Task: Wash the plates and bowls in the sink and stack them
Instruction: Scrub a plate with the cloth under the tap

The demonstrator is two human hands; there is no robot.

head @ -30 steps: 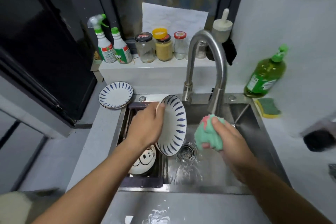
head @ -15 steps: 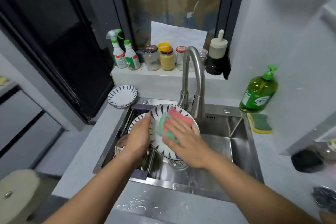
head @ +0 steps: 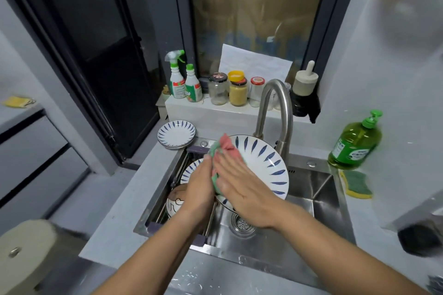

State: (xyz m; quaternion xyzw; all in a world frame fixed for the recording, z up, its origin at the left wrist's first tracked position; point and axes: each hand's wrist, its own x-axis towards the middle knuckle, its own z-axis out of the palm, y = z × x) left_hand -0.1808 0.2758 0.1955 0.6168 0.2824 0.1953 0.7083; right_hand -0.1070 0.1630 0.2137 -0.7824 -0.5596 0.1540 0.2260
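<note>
Head view finds us mid-scrub on one blue-leaf plate point(head: 263, 165), held tilted above the sink point(head: 316, 201). Our left hand point(head: 200, 189) grips its left rim, fingertips hidden behind it. Our right hand point(head: 242, 189) lays straight fingers point(head: 226, 167) flat on the green-pink cloth point(head: 224, 148), pressing it against the plate's face. Beyond the fingers to the left, stacked plates point(head: 176, 134) sit on the desk, apparently done. Beneath the left hand, another plate point(head: 191, 171) and a cartoon bowl point(head: 176, 201) wait in the rack point(head: 154, 225); we judge several pieces remain.
</note>
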